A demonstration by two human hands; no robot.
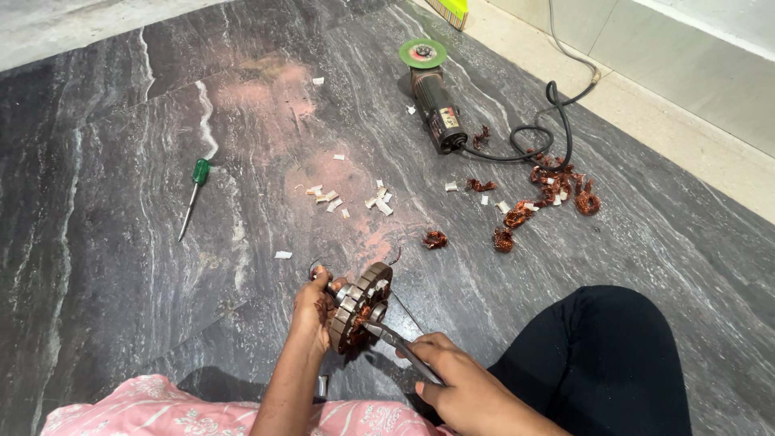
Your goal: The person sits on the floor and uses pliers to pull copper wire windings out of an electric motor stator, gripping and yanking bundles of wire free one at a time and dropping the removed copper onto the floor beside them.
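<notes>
My left hand [311, 311] grips a round slotted motor core [361, 307] and holds it upright on its edge on the dark stone floor. My right hand [460, 383] is closed around the handles of metal pliers [400, 343]. The pliers' jaws reach into the core's face, where copper wire shows in the slots.
An angle grinder [434, 95] with a green disc lies further off, its black cord [549, 129] looping right. Clumps of pulled copper wire [553, 190] and white scraps [355, 200] are scattered between. A green-handled screwdriver [194, 194] lies to the left. My black-clad knee [601, 355] is at right.
</notes>
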